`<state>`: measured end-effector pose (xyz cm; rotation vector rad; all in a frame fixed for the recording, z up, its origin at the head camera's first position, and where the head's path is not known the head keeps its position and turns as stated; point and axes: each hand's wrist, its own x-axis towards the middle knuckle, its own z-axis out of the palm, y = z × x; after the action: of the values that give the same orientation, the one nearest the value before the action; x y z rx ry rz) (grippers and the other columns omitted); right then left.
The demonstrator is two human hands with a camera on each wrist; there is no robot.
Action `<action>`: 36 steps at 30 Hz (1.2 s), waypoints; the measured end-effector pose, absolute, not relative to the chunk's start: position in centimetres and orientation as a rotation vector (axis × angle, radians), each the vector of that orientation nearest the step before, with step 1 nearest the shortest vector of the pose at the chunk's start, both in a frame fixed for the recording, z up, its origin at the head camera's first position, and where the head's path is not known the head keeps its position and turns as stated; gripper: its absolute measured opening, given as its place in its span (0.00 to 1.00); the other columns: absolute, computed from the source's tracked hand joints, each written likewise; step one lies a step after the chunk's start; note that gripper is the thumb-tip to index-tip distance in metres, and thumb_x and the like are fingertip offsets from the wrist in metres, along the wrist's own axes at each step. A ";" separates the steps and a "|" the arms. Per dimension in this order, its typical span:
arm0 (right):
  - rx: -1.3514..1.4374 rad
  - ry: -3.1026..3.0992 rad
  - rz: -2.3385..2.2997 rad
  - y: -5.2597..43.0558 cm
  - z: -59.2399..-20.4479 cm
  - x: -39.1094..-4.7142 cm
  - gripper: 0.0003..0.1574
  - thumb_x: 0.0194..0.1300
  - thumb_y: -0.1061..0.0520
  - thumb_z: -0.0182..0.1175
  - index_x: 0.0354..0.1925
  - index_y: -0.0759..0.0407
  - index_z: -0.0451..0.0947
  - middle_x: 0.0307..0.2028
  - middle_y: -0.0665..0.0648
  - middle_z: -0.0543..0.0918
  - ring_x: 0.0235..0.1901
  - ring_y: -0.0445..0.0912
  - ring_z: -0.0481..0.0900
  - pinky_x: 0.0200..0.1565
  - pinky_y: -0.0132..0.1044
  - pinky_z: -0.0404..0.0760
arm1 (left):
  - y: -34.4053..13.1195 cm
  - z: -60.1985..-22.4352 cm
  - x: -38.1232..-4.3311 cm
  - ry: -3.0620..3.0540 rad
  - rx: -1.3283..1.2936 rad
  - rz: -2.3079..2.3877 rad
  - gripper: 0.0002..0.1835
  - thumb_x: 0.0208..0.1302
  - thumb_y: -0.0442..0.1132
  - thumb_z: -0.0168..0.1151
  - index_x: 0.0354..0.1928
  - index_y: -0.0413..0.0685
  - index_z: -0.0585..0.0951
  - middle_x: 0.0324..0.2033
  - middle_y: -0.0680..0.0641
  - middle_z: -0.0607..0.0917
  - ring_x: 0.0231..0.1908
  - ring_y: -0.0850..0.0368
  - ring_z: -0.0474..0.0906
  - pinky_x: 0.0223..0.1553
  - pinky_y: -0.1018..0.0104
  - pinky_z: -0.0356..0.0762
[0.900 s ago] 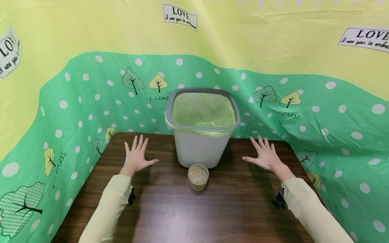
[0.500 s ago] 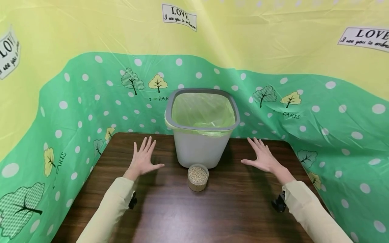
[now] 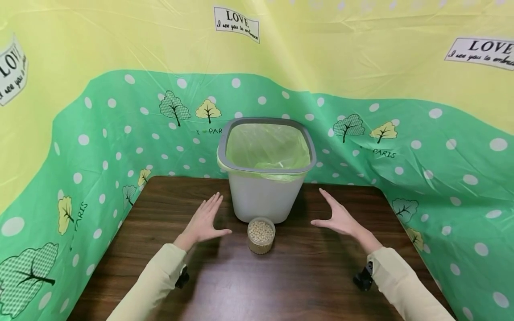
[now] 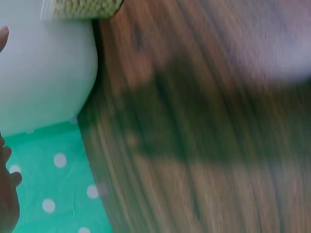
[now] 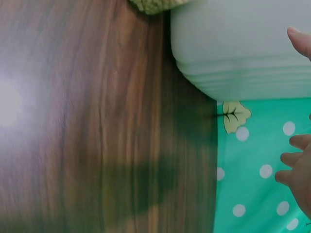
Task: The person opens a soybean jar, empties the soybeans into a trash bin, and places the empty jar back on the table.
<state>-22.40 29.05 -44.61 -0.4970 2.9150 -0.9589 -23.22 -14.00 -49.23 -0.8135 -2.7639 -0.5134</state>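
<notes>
A clear round tub (image 3: pixel 261 236) full of pale round beans stands upright on the table, just in front of a trash bin (image 3: pixel 265 196). The bin is light grey with a darker grey rim and a light green liner bag inside. To the left of the tub, my left hand (image 3: pixel 202 223) hovers over the table with fingers straight and thumb pointing at the tub. On the other side my right hand (image 3: pixel 341 218) is held likewise, thumb towards the tub. Neither hand holds anything. Both wrist views show only fingertips at the edge, with the bin and part of the tub.
The dark wooden table (image 3: pixel 257 285) ends at the back against a green and yellow patterned curtain (image 3: pixel 140 116), which also runs along both sides. The bin stands at the back middle of the table, close to the curtain.
Both hands have moved inward and nearer the front edge, the left one by more. Their spread fingers have come closer together. The tub and the bin stay in place.
</notes>
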 end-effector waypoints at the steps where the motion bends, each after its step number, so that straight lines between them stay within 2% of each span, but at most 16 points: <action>1: -0.498 2.905 -0.984 28.8 -44.8 -22.3 0.65 0.47 0.40 0.68 0.71 0.50 0.39 0.68 0.67 0.48 0.64 0.65 0.51 0.56 0.63 0.59 | -13.7 -49.3 -23.1 -2.763 -0.824 -0.541 0.59 0.43 0.69 0.60 0.68 0.36 0.52 0.67 0.37 0.54 0.66 0.45 0.51 0.63 0.47 0.52; 8: -0.493 2.835 -1.112 27.3 -46.3 -21.2 0.64 0.46 0.41 0.69 0.71 0.49 0.42 0.68 0.65 0.51 0.63 0.64 0.53 0.56 0.64 0.59 | -11.6 -50.0 -21.7 -2.775 -0.843 -0.717 0.57 0.44 0.66 0.63 0.68 0.37 0.54 0.65 0.39 0.61 0.64 0.46 0.57 0.61 0.53 0.59; 14: -0.550 2.788 -1.196 25.4 -48.0 -20.6 0.60 0.45 0.44 0.70 0.69 0.56 0.50 0.64 0.65 0.60 0.62 0.62 0.58 0.56 0.60 0.61 | -9.7 -50.6 -20.8 -2.837 -0.799 -0.832 0.56 0.43 0.66 0.64 0.68 0.41 0.56 0.63 0.41 0.65 0.61 0.46 0.62 0.57 0.52 0.65; 20: -0.616 2.719 -1.246 23.5 -50.1 -20.3 0.54 0.44 0.48 0.72 0.64 0.64 0.58 0.60 0.65 0.67 0.58 0.60 0.64 0.56 0.57 0.64 | -8.0 -50.9 -20.5 -2.816 -0.797 -0.957 0.52 0.42 0.64 0.67 0.64 0.39 0.62 0.59 0.41 0.70 0.57 0.47 0.68 0.55 0.54 0.69; 26: -0.655 2.646 -1.319 21.4 -52.2 -20.3 0.49 0.44 0.55 0.72 0.61 0.69 0.61 0.57 0.67 0.69 0.56 0.60 0.67 0.56 0.55 0.65 | -6.7 -51.5 -20.6 -2.817 -0.807 -1.048 0.50 0.40 0.62 0.69 0.62 0.40 0.64 0.55 0.43 0.74 0.52 0.51 0.73 0.51 0.58 0.72; 31: -0.663 2.644 -1.334 19.6 -54.0 -20.4 0.47 0.42 0.57 0.73 0.58 0.67 0.64 0.54 0.64 0.73 0.54 0.58 0.70 0.55 0.53 0.67 | -6.0 -52.0 -21.1 -2.832 -0.797 -1.038 0.49 0.38 0.61 0.71 0.60 0.41 0.67 0.54 0.44 0.75 0.51 0.53 0.73 0.51 0.59 0.72; 36: -0.618 2.691 -1.303 18.0 -55.3 -20.6 0.48 0.38 0.53 0.75 0.58 0.62 0.67 0.53 0.58 0.75 0.54 0.53 0.71 0.54 0.50 0.69 | -5.6 -52.3 -21.7 -2.834 -0.821 -1.032 0.48 0.37 0.59 0.72 0.60 0.40 0.68 0.54 0.43 0.75 0.53 0.50 0.72 0.52 0.57 0.71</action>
<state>-20.56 17.96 -55.33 -0.6183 2.6914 -1.3035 -21.69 -5.59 -52.29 -0.8208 -2.8344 -1.0319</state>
